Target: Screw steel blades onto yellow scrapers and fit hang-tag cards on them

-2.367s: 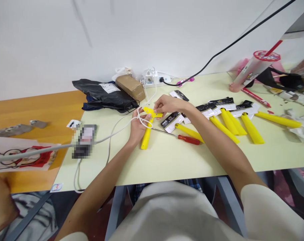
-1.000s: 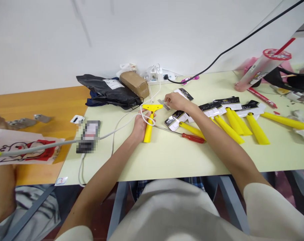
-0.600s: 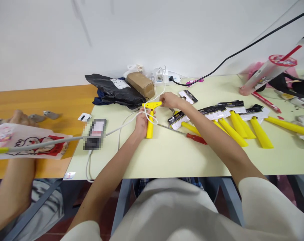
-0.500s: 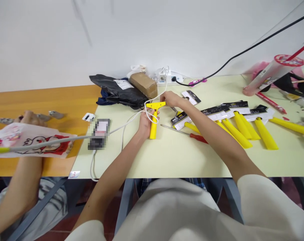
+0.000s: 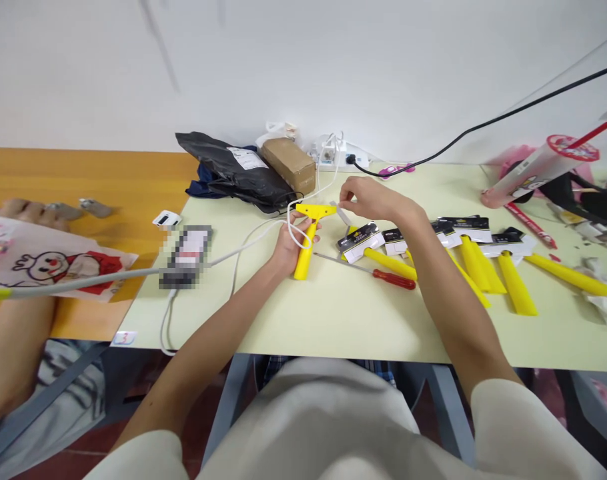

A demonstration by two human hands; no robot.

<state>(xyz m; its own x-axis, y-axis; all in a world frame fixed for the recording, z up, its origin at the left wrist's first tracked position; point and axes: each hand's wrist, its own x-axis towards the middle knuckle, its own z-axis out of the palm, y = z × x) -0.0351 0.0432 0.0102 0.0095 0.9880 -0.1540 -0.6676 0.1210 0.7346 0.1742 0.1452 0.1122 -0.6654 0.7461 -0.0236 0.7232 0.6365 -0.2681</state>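
Observation:
My left hand is closed around a yellow scraper, held upright with its wide flat head at the top. A white cable loop hangs across the scraper and my fingers. Just right of the scraper's head, my right hand pinches a thin pale grey strip, whose kind I cannot make out. Below my right hand, a red-handled screwdriver lies on the table. Several more yellow scrapers with black-and-white cards lie to the right, partly hidden by my right forearm.
A black plastic bag and a cardboard box stand by the wall, beside a power strip. A blurred-out device with a cable lies at left. A co-worker's hand is at the orange table. A cup leans at right.
My right hand has moved right, away from the scraper's head, and the pale strip now shows at its fingers. My left hand still holds the scraper, now tilted slightly. The view has shifted a little.

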